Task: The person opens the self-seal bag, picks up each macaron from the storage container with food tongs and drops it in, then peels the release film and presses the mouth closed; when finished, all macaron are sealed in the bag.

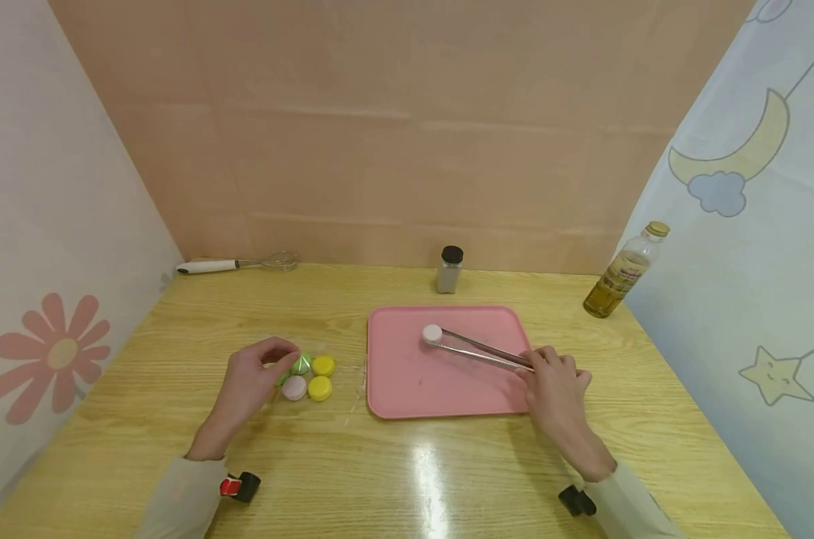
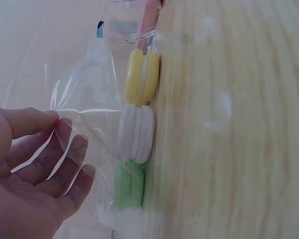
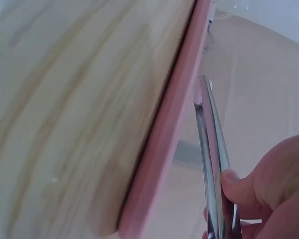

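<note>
My left hand (image 1: 248,378) pinches a clear plastic bag (image 2: 82,94) between thumb and fingertips, pulling its film up. Macarons lie in or behind the film: a green macaron (image 1: 302,364), a pale pink macaron (image 1: 294,388), and two yellow ones, one being the front yellow macaron (image 1: 319,388). My right hand (image 1: 557,385) grips metal tongs (image 1: 477,358) near their rear end. Between the tong tips is a pale pinkish-white macaron (image 1: 432,333), over the pink tray (image 1: 407,400); whether it touches the tray I cannot tell.
Behind the tray stands a small jar (image 1: 449,273) with a black lid. An oil bottle (image 1: 619,278) stands at the back right. A whisk (image 1: 239,265) lies along the back left edge. Patterned sheets flank the wooden table (image 1: 366,479).
</note>
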`<control>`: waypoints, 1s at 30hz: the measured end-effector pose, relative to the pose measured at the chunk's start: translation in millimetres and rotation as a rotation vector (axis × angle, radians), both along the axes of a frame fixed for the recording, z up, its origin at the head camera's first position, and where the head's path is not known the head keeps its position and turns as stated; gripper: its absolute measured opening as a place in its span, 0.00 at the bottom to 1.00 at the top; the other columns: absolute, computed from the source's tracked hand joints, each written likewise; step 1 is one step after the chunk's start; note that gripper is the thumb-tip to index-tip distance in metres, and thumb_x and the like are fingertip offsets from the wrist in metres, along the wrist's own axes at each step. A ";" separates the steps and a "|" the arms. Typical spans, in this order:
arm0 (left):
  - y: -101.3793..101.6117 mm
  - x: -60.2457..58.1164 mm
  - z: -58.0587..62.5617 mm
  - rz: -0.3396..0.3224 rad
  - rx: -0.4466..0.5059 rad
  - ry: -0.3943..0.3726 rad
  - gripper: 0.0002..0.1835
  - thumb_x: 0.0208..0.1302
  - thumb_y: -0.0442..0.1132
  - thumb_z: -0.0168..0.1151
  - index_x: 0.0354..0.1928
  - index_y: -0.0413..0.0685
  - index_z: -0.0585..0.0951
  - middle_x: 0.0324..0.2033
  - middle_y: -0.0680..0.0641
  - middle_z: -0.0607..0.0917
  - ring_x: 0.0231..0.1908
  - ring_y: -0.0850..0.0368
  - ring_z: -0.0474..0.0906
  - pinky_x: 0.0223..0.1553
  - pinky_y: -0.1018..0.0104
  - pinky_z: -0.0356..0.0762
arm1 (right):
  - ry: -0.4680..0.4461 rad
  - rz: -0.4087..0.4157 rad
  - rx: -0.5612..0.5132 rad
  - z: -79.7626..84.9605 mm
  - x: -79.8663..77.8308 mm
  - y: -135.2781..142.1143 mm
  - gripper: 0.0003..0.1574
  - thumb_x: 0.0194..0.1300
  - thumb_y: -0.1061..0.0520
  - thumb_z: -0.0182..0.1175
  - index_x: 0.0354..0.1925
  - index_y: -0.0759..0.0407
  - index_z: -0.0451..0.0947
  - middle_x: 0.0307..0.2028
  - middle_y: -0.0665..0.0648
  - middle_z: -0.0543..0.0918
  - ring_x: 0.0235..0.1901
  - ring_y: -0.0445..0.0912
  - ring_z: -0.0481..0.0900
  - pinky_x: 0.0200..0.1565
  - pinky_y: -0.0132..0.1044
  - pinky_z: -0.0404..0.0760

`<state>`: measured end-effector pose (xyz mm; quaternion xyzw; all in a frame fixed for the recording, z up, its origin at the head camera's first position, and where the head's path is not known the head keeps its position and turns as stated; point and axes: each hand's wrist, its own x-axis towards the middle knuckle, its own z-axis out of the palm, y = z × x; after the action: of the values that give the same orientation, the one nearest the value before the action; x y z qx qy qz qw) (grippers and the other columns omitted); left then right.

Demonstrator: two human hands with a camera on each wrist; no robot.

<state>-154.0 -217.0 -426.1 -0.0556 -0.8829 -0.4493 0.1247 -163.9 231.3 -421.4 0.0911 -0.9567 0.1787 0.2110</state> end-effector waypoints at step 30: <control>0.7 -0.9 -0.8 -0.001 -0.016 -0.002 0.08 0.72 0.39 0.65 0.44 0.43 0.87 0.38 0.49 0.87 0.44 0.50 0.83 0.48 0.49 0.78 | 0.047 0.259 0.057 5.6 10.7 -85.4 0.14 0.59 0.59 0.73 0.44 0.58 0.85 0.42 0.53 0.81 0.40 0.53 0.71 0.39 0.50 0.60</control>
<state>-154.9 -216.2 -427.0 -0.0567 -0.8865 -0.4425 0.1229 -153.2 145.8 -415.8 0.2239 -0.9364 0.1751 0.2058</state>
